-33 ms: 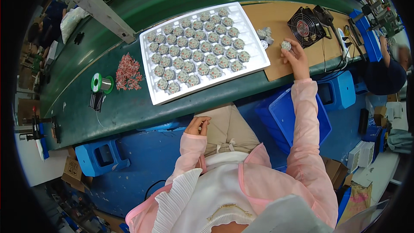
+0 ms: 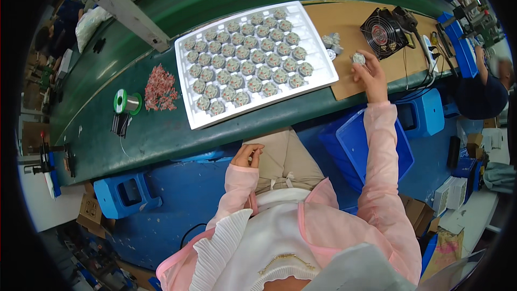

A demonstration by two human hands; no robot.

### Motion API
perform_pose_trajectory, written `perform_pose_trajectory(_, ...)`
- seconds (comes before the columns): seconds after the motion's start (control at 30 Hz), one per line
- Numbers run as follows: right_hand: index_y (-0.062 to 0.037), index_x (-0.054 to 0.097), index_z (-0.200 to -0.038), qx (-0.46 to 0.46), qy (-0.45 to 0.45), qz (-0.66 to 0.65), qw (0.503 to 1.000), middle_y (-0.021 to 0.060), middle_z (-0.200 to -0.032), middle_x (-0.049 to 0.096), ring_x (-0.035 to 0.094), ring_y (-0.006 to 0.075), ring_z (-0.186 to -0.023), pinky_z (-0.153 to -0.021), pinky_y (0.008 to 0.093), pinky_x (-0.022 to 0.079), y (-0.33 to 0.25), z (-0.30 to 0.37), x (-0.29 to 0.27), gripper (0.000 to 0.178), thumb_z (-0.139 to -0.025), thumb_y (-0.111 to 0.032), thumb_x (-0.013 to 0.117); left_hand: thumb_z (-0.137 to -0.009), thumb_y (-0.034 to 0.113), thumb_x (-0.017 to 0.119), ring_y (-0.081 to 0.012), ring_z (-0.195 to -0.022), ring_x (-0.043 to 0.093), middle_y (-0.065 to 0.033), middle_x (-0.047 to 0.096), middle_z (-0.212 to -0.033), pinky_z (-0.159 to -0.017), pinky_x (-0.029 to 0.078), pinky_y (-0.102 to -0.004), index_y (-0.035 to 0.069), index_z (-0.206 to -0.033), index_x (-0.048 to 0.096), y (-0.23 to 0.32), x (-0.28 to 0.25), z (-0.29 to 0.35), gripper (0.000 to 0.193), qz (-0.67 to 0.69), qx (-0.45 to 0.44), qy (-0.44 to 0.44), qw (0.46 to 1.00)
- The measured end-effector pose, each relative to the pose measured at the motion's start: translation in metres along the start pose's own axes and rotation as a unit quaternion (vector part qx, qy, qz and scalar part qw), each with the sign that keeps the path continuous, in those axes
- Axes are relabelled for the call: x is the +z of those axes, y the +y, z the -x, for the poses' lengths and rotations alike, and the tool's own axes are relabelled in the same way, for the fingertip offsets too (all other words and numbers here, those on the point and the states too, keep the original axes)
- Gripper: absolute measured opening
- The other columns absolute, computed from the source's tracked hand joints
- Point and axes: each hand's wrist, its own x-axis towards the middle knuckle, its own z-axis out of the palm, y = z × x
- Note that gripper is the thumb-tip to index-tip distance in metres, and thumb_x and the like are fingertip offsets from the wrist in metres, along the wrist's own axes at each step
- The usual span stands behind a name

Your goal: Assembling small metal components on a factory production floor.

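Note:
My right hand (image 2: 369,75) is closed, pinching a small round grey part (image 2: 358,59) between thumb and fingertips above the cardboard sheet. Beside it on the left lie a few similar grey parts (image 2: 333,42), bunched at the tray's right edge. The white foam tray (image 2: 322,70) holds rows of round grey parts (image 2: 247,68) with small red marks on top; slots along its right side show bare. Over my lap, just below the bench edge, my left hand (image 2: 246,156) has its fingers curled in; whether anything is inside them is hidden.
Left of the tray are a heap of small red-and-clear pieces (image 2: 161,89) and a solder wire spool (image 2: 128,102). A black fan (image 2: 383,33), cables and a power strip (image 2: 431,56) stand on the cardboard (image 2: 344,19). A blue bin (image 2: 350,145) sits under the bench, near my right forearm.

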Motion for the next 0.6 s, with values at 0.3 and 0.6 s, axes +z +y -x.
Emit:
perform_pose_trajectory(0.3, -0.0027, 0.049, -0.12, 0.182, -0.252, -0.184, 0.933, 0.0195, -0.111, 0.063, 0.056, 0.0149, -0.063, -0.051, 0.0221, 0.046, -0.019, 0.116, 0.08, 0.036, -0.085, 0.005, 0.058, -0.091, 0.005, 0.06, -0.0073, -0.064, 0.05, -0.0009, 0.062, -0.079, -0.058, 0.04, -0.0185, 0.008, -0.102, 0.069, 0.017, -0.04, -0.006, 0.015, 0.217, -0.122, -0.09, 0.964)
perform_pose_trajectory(0.6, -0.0009, 0.05, -0.126, 0.303, -0.375, -0.178, 0.858, 0.0179, -0.119, 0.062, 0.064, 0.019, -0.079, -0.063, 0.0235, 0.051, -0.01, 0.161, 0.16, 0.04, -0.087, 0.004, 0.06, -0.089, 0.004, 0.059, -0.008, -0.06, 0.048, -0.0027, 0.062, -0.076, -0.052, 0.038, -0.0199, 0.007, -0.101, 0.068, 0.01, -0.138, -0.027, 0.015, 0.172, -0.103, 0.16, 0.967)
